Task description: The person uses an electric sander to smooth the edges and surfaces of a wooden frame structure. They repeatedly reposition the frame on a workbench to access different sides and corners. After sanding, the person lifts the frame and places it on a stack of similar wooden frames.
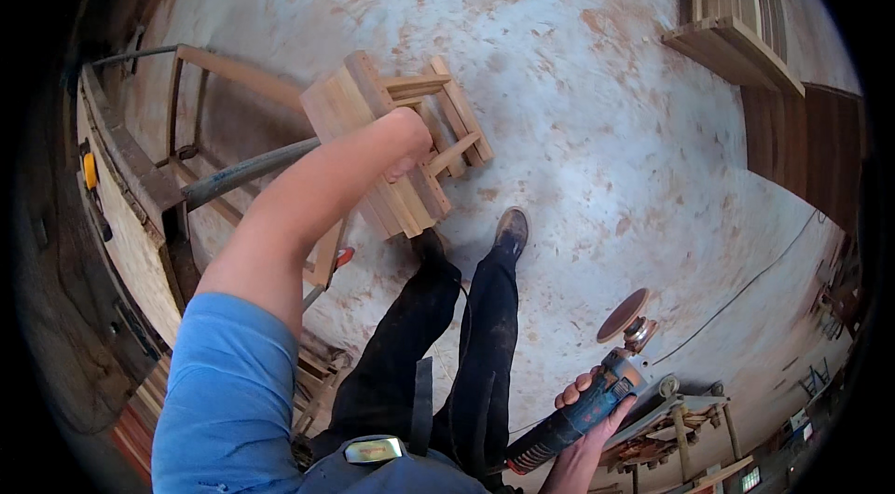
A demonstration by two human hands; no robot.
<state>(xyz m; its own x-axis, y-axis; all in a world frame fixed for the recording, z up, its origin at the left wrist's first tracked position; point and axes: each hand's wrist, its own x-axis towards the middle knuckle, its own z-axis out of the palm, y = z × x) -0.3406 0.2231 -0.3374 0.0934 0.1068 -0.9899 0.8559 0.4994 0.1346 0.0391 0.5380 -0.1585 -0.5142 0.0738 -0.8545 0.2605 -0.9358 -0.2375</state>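
My left hand [406, 142] is closed on a small wooden stool [343, 102], gripping it on the leg side close to the seat. The stool is tipped over, so its striped seat faces left and its legs and rungs point right. My forearm covers part of the seat, and the fingertips are mostly hidden. Low on the right, my right hand [597, 415] is wrapped around the body of an angle grinder [573, 419]. A round brown sanding disc [623, 315] is fitted at its head, well apart from the stool.
On the left stands a workbench [130, 205] with a metal pipe [247, 174] reaching toward the stool. Wooden furniture [736, 37] is at the upper right. A cord [736, 294] runs across the dusty floor [597, 168]. A low rack of wood pieces [676, 429] stands at the lower right.
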